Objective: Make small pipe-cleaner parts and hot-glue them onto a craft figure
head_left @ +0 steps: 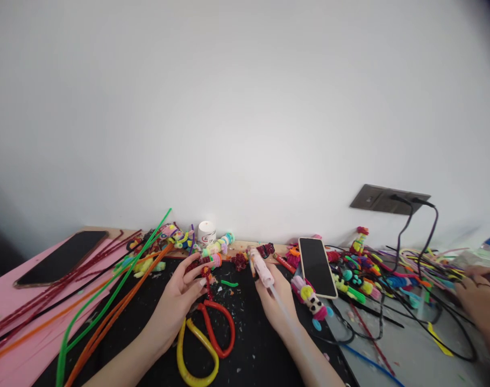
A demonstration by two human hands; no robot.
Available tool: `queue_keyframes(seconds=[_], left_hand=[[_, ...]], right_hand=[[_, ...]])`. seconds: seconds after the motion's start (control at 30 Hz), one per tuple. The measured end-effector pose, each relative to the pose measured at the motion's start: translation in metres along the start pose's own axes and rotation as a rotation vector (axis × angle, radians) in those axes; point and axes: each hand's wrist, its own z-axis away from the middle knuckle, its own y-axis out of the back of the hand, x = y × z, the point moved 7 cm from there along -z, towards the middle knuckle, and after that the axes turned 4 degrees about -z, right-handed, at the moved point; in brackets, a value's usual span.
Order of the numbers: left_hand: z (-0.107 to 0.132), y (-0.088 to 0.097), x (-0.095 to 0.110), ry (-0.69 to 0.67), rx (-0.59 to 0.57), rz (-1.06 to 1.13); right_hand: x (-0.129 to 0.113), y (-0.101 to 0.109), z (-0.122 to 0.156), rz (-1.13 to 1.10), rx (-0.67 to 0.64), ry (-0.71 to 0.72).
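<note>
My left hand point(179, 300) pinches a small dark red pipe-cleaner piece point(201, 263) with a green and pink end, held just above the black mat point(248, 344). My right hand point(277, 302) grips a pale pink glue gun point(263, 269), its nozzle pointing toward that piece, a clear glue stick trailing back over my wrist. Scissors with red and yellow handles point(206, 338) lie on the mat between my forearms.
Long green, orange and dark red pipe cleaners point(107, 306) sprawl on the left over a pink sheet with a phone point(63, 257). Another phone point(317, 266), small pipe-cleaner figures, black cables and a wall socket point(388, 199) are to the right. Another person's hand point(481, 298) rests at far right.
</note>
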Motion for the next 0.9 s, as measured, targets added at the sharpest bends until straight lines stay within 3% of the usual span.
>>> queue_keyframes(seconds=[0.2, 0.3, 0.43, 0.57, 0.73, 0.9], left_hand=[[0.002, -0.005, -0.001, 0.004, -0.047, 0.027], [0.002, -0.007, -0.002, 0.003, -0.082, -0.001], [0.004, -0.011, -0.004, -0.031, -0.138, -0.054], [0.005, -0.015, -0.007, -0.054, -0.182, -0.118], [0.010, -0.025, -0.011, -0.067, -0.302, -0.152], [0.015, -0.026, -0.011, -0.107, -0.303, -0.307]], right_hand=[[0.010, -0.002, 0.002, 0.410, -0.001, -0.072], [0.007, -0.003, 0.004, 0.494, 0.024, -0.074], [-0.025, -0.008, 0.013, 0.282, 0.021, 0.179], [-0.053, -0.027, 0.032, -0.003, -0.233, 0.388], [-0.063, -0.037, 0.043, -0.013, -0.280, 0.468], [-0.060, -0.035, 0.041, -0.007, -0.219, 0.471]])
